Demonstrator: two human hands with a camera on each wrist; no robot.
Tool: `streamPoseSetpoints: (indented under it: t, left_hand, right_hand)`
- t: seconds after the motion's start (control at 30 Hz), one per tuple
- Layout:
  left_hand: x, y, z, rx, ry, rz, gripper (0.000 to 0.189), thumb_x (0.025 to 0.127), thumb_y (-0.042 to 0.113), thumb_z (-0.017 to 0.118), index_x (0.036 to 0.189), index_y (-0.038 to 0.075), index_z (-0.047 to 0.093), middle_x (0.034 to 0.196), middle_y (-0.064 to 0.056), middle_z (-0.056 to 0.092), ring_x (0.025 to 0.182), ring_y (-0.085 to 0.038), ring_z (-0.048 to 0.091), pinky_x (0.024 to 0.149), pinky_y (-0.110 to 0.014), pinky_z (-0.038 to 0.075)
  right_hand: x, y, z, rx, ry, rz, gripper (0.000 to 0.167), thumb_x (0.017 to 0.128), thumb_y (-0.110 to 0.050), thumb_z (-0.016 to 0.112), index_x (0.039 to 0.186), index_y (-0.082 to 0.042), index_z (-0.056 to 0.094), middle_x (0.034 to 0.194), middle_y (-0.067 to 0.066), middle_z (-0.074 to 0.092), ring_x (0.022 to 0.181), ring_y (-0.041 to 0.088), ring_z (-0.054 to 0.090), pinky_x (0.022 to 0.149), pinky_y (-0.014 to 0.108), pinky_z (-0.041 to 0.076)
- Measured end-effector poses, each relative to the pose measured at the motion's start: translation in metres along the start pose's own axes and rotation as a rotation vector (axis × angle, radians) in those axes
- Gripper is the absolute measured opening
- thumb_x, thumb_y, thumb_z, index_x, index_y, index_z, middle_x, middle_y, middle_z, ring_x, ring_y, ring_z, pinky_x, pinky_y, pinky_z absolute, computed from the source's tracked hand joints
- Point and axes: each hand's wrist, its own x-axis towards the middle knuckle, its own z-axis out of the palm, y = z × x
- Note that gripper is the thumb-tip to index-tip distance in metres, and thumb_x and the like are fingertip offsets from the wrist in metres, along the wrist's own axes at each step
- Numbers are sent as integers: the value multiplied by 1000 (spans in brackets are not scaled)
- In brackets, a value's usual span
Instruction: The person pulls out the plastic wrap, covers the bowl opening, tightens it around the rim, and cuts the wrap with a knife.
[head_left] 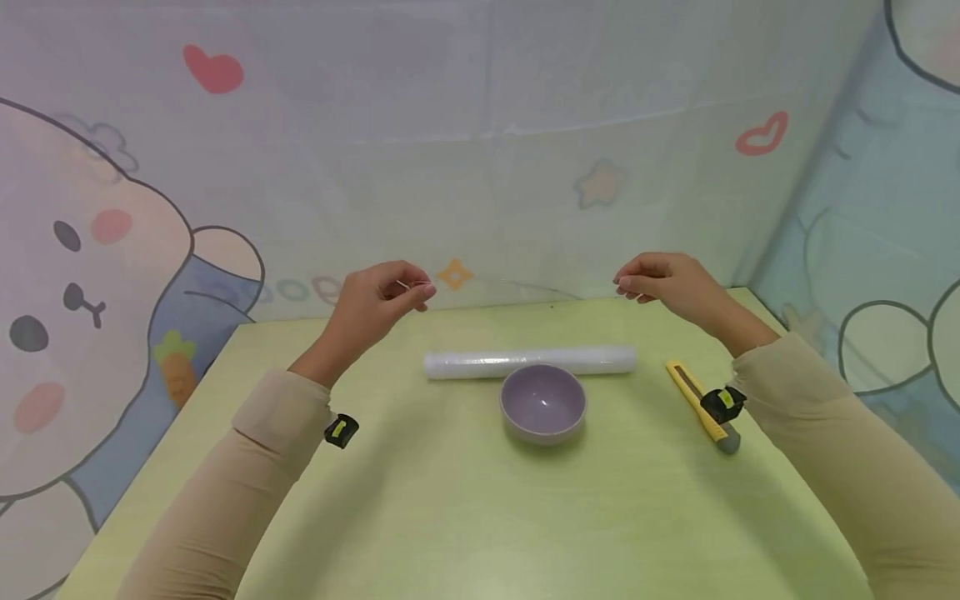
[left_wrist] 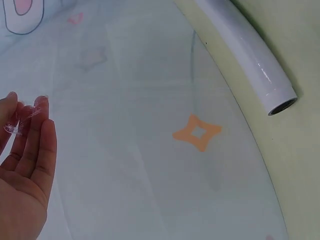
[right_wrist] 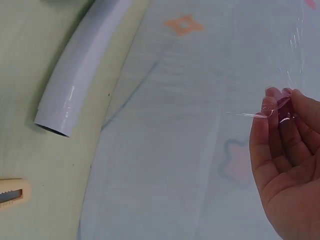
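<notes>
Film (head_left: 540, 289), head view: barely visible, held up between left hand (head_left: 372, 296) at ten o'clock from the purple bowl (head_left: 543, 402) and right hand (head_left: 672, 285) near one.
White roll (head_left: 528, 362): twelve o'clock, just behind the bowl.
Yellow cutter (head_left: 697, 403): three o'clock.
Left grip, left wrist view: thumb and fingertips pinching crumpled film, nine o'clock.
Right grip, right wrist view: pinching film at three o'clock, a strand pointing to nine.
Handling: I'd judge it featherlight, limp, clingy, easily torn; best held by opposite corners.
</notes>
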Motion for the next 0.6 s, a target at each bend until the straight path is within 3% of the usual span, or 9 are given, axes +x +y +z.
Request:
streamPoseSetpoints:
  t: [0.23, 0.43, 0.6]
  left_hand:
    - [-10, 9, 6, -45, -5, 57, 13, 87, 31, 63, 90, 19, 66, 79, 0, 69, 65, -6, 63, 60, -28, 42]
    - [-14, 9, 6, -36, 4, 65, 12, 87, 29, 63, 90, 19, 66, 79, 1, 68, 65, -4, 63, 61, -26, 43]
    - [-27, 6, 6, -30, -15, 71, 11, 87, 28, 64, 92, 18, 66, 78, 3, 68, 65, -3, 63, 59, -25, 43]
  right_hand:
    - [-10, 2, -3, -1, 15, -8, 31, 93, -33, 53, 110, -8, 62, 102, 4, 65, 84, 5, 60, 75, 18, 49]
    - [-23, 4, -3, 4, -3, -6, 30, 92, -35, 54, 106, -11, 63, 99, 1, 65, 86, 8, 60, 76, 22, 49]
    - [-39, 7, 1, -28, -14, -57, 24, 91, -34, 56, 102, -14, 65, 95, -3, 66, 84, 8, 60, 75, 23, 49]
